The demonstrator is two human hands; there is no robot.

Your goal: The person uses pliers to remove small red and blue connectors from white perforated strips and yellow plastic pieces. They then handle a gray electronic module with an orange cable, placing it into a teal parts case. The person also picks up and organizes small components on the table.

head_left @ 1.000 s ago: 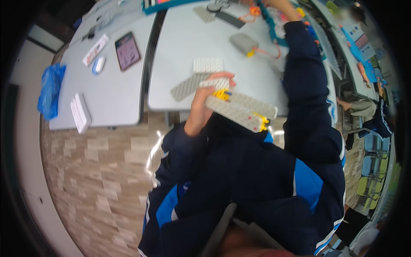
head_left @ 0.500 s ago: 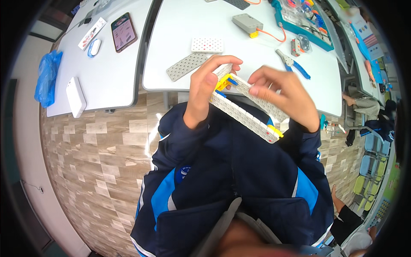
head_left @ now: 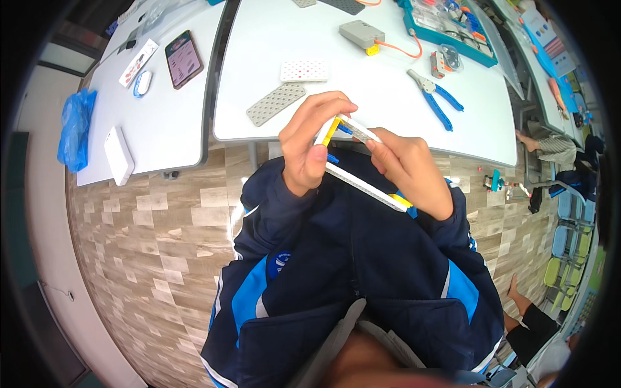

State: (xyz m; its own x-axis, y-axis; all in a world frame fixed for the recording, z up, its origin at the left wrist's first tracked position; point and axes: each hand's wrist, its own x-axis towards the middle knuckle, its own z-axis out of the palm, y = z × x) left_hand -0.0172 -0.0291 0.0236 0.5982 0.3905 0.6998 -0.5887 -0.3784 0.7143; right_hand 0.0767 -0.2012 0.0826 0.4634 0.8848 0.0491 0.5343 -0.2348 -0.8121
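Note:
Above my lap I hold a frame of white building plates (head_left: 365, 187), its two long sides running towards the lower right. A yellow connector piece (head_left: 331, 131) joins them at the upper left, with blue pegs (head_left: 345, 129) sticking inwards. Another yellow piece (head_left: 400, 200) sits at the lower right end. My left hand (head_left: 303, 142) wraps round the upper left corner, thumb on the near side. The upper long side is pinched in my right hand (head_left: 411, 169), which hides part of it. On the table beyond lie a grey studded plate (head_left: 276, 104) and a white plate (head_left: 305, 70).
Blue-handled pliers (head_left: 435, 97) lie open on the table at the right. Behind them are a grey box with an orange cable (head_left: 362, 34), a small motor-like block (head_left: 440, 64) and a teal parts tray (head_left: 453, 48). A phone (head_left: 184, 59) lies on the left table.
My right hand has come down and closed on the upper long side. The frame has turned so its plates show more edge-on. My left hand keeps its corner grip.

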